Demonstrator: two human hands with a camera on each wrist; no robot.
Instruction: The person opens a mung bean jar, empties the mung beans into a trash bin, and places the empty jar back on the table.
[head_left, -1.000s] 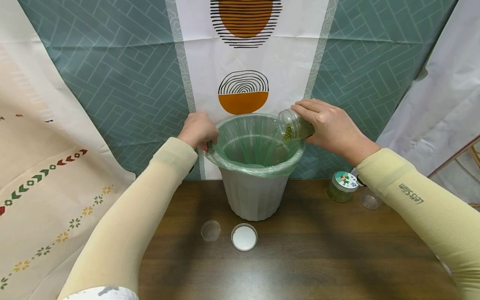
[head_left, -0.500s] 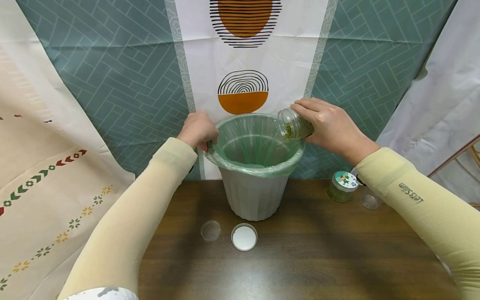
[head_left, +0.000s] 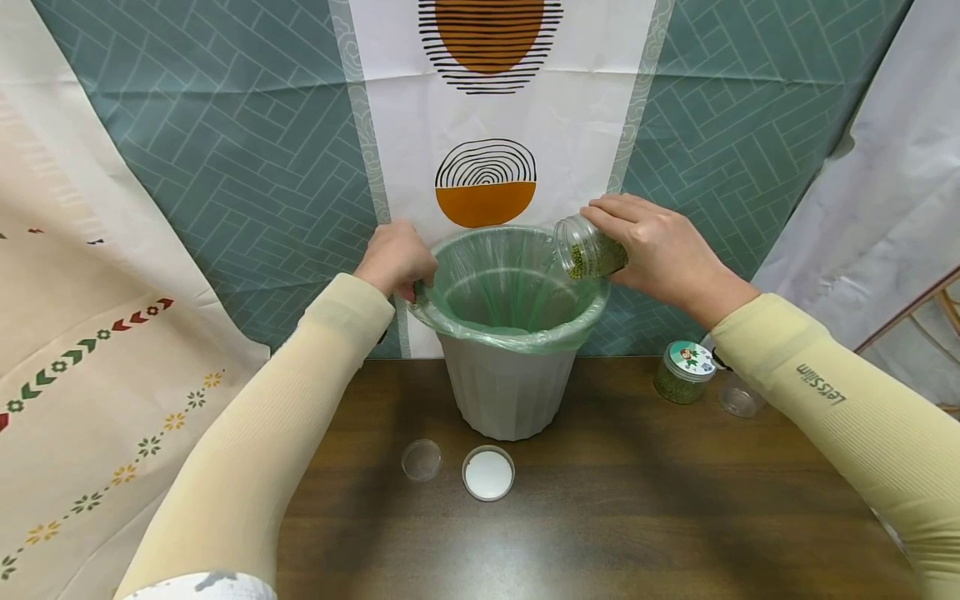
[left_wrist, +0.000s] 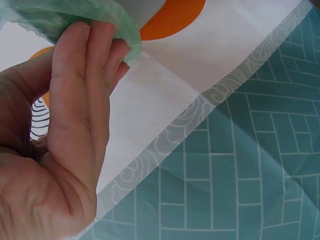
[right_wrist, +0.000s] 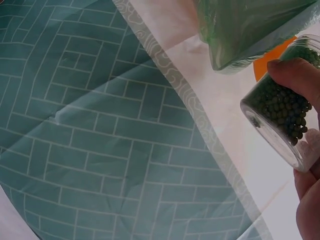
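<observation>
A grey, ribbed trash bin (head_left: 510,392) stands at the back of the table, lined with a green plastic bag (head_left: 517,342) folded over its rim. At the rim's left side, my left hand (head_left: 396,258) grips the bag's edge. Its fingers (left_wrist: 75,80) curl under the green fold in the left wrist view. On the other side, my right hand (head_left: 660,254) holds a clear jar (head_left: 581,248) tilted on its side, mouth toward the bin. Green beans (right_wrist: 285,107), which look like mung beans, fill part of the jar. The bin's bottom is hidden from view.
A lidded jar (head_left: 684,372) of green beans stands at the back right, beside a clear round lid or dish (head_left: 739,397) partly behind the right sleeve. In front of the bin lie a clear round lid (head_left: 422,461) and a dish with a white disc (head_left: 488,475). A patterned cloth (head_left: 262,167) hangs behind.
Falling beans showed below the jar's mouth a second ago; none show there now. Both hands keep almost the same positions, with the jar still tilted.
</observation>
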